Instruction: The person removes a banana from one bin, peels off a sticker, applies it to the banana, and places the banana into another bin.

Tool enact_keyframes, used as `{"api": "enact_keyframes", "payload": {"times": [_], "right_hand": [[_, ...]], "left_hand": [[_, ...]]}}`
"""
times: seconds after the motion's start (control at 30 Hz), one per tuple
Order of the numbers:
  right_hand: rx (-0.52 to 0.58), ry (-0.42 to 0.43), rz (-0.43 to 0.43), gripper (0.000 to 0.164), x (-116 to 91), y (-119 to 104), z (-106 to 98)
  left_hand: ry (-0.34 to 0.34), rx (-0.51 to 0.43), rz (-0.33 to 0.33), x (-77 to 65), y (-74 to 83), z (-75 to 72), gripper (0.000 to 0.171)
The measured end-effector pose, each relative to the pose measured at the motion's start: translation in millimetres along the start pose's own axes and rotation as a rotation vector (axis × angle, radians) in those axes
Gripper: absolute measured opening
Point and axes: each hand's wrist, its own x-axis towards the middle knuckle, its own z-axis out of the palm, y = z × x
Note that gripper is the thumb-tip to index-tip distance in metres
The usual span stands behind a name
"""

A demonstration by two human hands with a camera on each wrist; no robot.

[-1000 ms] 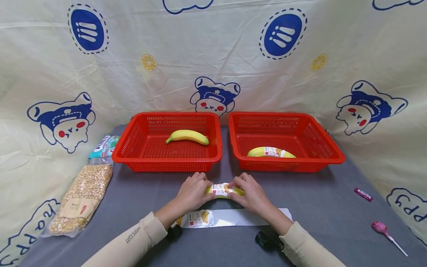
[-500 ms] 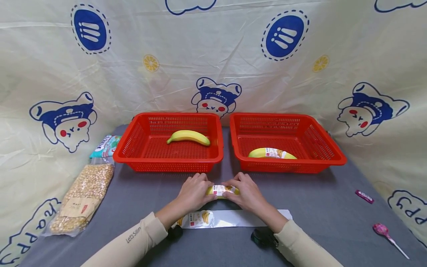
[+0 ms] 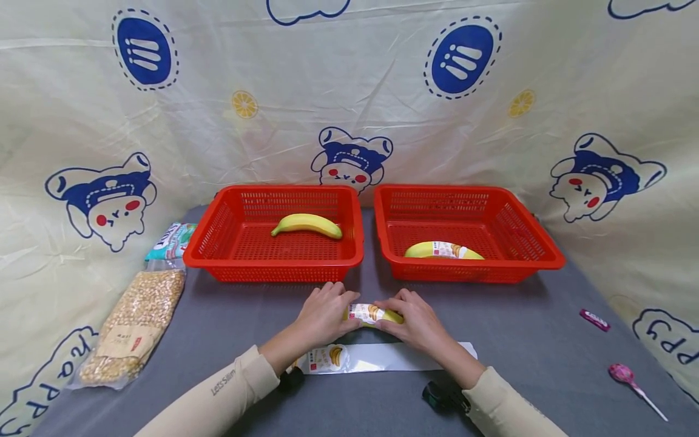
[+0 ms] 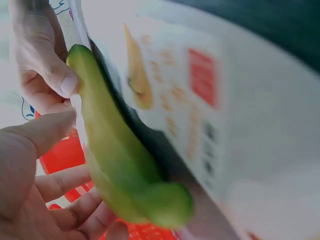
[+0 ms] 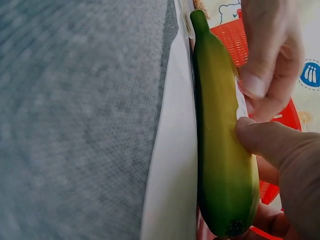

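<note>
A yellow banana point(image 3: 394, 316) with a white printed label point(image 3: 361, 313) wrapped over its top lies between the two hands at the front middle. My left hand point(image 3: 322, 314) grips its left end, thumb at the near side and fingers behind. The right hand point(image 3: 414, 318) pinches the other end, its thumb at the label's edge. In the left wrist view the banana point(image 4: 115, 145) shows its greenish underside and stem; in the right wrist view both thumbs press near the label point(image 5: 241, 100). A white backing strip point(image 3: 382, 357) with a banana label on it lies just nearer the person.
Two red baskets stand behind: the left basket point(image 3: 273, 263) holds a plain banana point(image 3: 308, 224), the right basket point(image 3: 480, 264) a labelled one point(image 3: 426, 249). At left lie a bag of kernels point(image 3: 139, 309) and a teal packet point(image 3: 172, 240). A small candy point(image 3: 594, 320) and a lollipop point(image 3: 621, 372) lie right.
The right hand first moved inward over the label, then back out to the right end. My left hand has shifted slightly right, covering the label's left edge.
</note>
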Motion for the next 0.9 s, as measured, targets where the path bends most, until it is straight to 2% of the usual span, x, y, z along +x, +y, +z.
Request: {"api": "enact_keyframes", "payload": {"times": [0.27,0.43,0.57,0.7,0.9], "right_hand": [[0.036,-0.008,0.004,0.037,-1.1,0.8,0.2],[0.035,-0.018,0.018,0.038,-1.5,0.5,-0.1],[0.039,-0.036,0.039,0.040,-1.5,0.2,0.5],[0.063,-0.055,0.069,0.040,-0.3,0.1,0.5],[0.078,-0.059,0.085,0.038,0.3,-0.1,0.7]], "left_hand": [[-0.003,0.081,0.018,7.0,6.4,4.2,0.037],[-0.006,0.120,0.021,4.4,5.4,2.9,0.038],[-0.019,0.142,0.005,-2.9,-0.3,0.7,0.041],[-0.029,0.105,-0.022,-11.5,-9.3,-1.4,0.043],[-0.057,-0.019,-0.036,-16.3,-17.6,-1.9,0.048]]}}
